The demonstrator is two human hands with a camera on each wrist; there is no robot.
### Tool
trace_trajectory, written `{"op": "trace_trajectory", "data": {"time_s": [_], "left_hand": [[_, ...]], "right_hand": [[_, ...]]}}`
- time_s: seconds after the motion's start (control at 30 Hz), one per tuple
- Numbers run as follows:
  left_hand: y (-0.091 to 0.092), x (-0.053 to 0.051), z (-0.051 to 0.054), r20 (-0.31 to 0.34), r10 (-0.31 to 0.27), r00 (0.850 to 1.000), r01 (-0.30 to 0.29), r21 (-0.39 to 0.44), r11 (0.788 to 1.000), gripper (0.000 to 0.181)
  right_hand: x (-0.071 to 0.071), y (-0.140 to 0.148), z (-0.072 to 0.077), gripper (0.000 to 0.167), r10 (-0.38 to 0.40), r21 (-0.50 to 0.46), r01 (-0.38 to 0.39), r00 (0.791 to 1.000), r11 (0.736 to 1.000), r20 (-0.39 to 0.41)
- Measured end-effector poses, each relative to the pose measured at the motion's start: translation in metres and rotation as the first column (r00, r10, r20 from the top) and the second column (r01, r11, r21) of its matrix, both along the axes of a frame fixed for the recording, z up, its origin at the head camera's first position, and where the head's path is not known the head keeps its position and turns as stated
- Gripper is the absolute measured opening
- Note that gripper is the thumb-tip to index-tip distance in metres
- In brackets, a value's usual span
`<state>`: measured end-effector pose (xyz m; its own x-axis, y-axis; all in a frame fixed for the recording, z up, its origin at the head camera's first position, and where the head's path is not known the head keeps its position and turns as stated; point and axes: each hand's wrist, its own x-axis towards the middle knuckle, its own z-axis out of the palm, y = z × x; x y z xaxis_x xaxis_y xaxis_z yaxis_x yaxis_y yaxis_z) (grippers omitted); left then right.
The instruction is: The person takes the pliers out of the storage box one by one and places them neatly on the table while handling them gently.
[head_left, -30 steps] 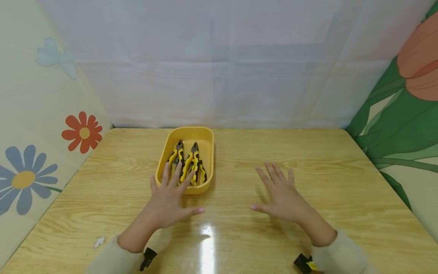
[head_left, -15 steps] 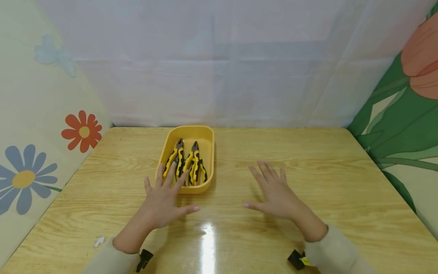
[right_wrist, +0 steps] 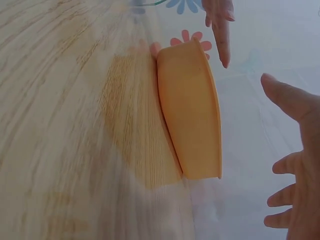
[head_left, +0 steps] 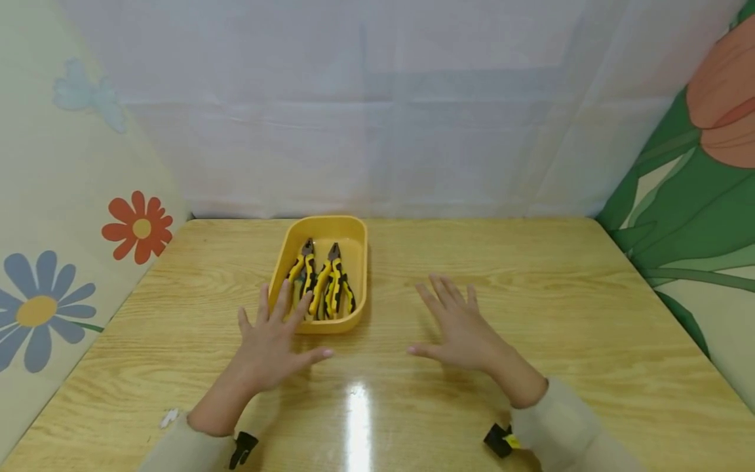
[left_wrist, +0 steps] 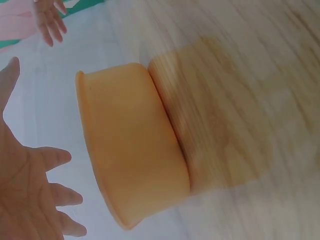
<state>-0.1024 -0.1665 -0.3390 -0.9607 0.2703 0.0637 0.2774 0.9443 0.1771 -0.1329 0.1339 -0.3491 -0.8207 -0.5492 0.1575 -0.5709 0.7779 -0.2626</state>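
Note:
Several pliers with yellow and black handles (head_left: 321, 282) lie in a yellow plastic bin (head_left: 362, 262) left of the table's middle. My left hand (head_left: 268, 354) hovers over the table at the bin's near left corner, its fingers spread and holding nothing; in the head view its fingertips overlap the bin's edge. To the right of the bin, my right hand (head_left: 463, 334) hovers with spread fingers, apart from everything. Both wrist views show the bin's outer wall (left_wrist: 132, 140) from the side, the left palm (left_wrist: 25, 190) and the right fingers (right_wrist: 285, 195) clear of it. The pliers are hidden there.
The wooden table (head_left: 531, 275) backs onto a white cloth (head_left: 472, 131). Flower-printed panels (head_left: 47, 164) flank both sides. A small white scrap (head_left: 170, 417) lies near the left sleeve. Black straps (head_left: 243, 449) hang at the wrists.
Both hands have drifted a little to the left, still spread. More of the pliers shows beside the left fingers. The bin and the pliers have stayed put.

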Motion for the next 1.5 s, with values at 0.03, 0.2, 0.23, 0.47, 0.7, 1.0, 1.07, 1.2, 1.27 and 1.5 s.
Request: {"op": "trace_trajectory", "data": {"time_s": [0.03,0.2,0.23,0.47,0.7,1.0,1.07,1.2,1.27,1.5], "left_hand": [[-0.001,0.0,0.0,0.002,0.004,1.0,-0.004,0.001,1.0,0.093],[-0.004,-0.001,-0.002,0.008,0.017,1.0,-0.017,0.01,1.0,0.093],[-0.005,-0.002,-0.002,0.013,0.021,1.0,-0.021,0.012,1.0,0.093],[-0.007,-0.003,0.0,0.04,0.047,0.998,-0.048,0.028,0.998,0.092],[-0.011,-0.006,-0.004,0.049,0.062,0.997,-0.063,0.034,0.997,0.091],[-0.014,-0.007,-0.008,0.065,0.084,0.994,-0.088,0.065,0.994,0.089],[-0.015,-0.008,-0.009,0.074,0.087,0.993,-0.093,0.073,0.993,0.089],[-0.017,-0.008,-0.01,0.088,0.094,0.992,-0.101,0.08,0.992,0.09],[-0.017,-0.009,-0.01,0.089,0.096,0.991,-0.103,0.08,0.991,0.09],[-0.019,-0.012,-0.012,0.091,0.106,0.99,-0.113,0.073,0.991,0.09]], "right_hand": [[0.0,-0.001,0.0,0.094,0.002,-0.003,-0.002,1.0,1.0,0.006],[-0.002,-0.008,0.0,0.093,0.011,-0.016,-0.011,1.0,1.0,0.011],[-0.003,-0.009,0.0,0.093,0.012,-0.014,-0.012,1.0,1.0,0.009],[-0.004,-0.017,0.0,0.091,0.03,-0.026,-0.03,1.0,0.999,0.008],[-0.005,-0.026,0.001,0.091,0.036,-0.04,-0.034,0.999,0.999,0.031],[-0.009,-0.039,0.002,0.092,0.053,-0.047,-0.051,0.998,0.998,0.036],[-0.01,-0.042,0.003,0.092,0.056,-0.043,-0.054,0.998,0.998,0.033],[-0.011,-0.046,0.004,0.093,0.057,-0.025,-0.056,0.997,0.998,0.048],[-0.011,-0.048,0.004,0.094,0.058,-0.021,-0.057,0.997,0.998,0.052],[-0.014,-0.056,0.006,0.094,0.054,-0.011,-0.053,0.996,0.999,0.077]]}}
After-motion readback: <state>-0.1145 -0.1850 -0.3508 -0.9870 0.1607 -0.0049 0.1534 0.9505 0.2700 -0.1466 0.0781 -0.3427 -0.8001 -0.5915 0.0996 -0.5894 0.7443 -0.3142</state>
